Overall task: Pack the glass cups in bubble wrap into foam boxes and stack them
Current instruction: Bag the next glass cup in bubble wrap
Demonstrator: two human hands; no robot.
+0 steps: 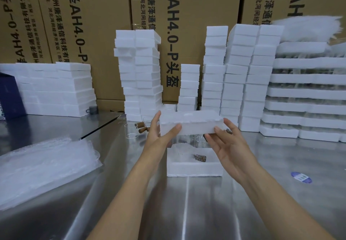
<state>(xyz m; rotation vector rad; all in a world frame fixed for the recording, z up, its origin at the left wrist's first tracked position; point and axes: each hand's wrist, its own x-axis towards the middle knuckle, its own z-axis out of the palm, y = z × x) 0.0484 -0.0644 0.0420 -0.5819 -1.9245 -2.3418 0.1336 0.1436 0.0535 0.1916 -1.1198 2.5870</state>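
Note:
Both my hands hold a white foam lid (192, 122) in the air above an open foam box (194, 168) on the steel table. My left hand (159, 134) grips its left end, thumb on the front face. My right hand (227, 142) grips its right end from below. Inside the open box lies a glass cup in bubble wrap (182, 150), its wooden handle (200, 157) showing. Bare glass cups (131, 131) with wooden handles stand behind, partly hidden by the lid.
A pile of bubble wrap sheets (43, 166) lies at the left. Tall stacks of foam boxes (234, 82) line the back, wider foam trays (307, 93) at the right, flat foam slabs (56, 89) at the left. Cardboard cartons (104, 24) form the wall behind.

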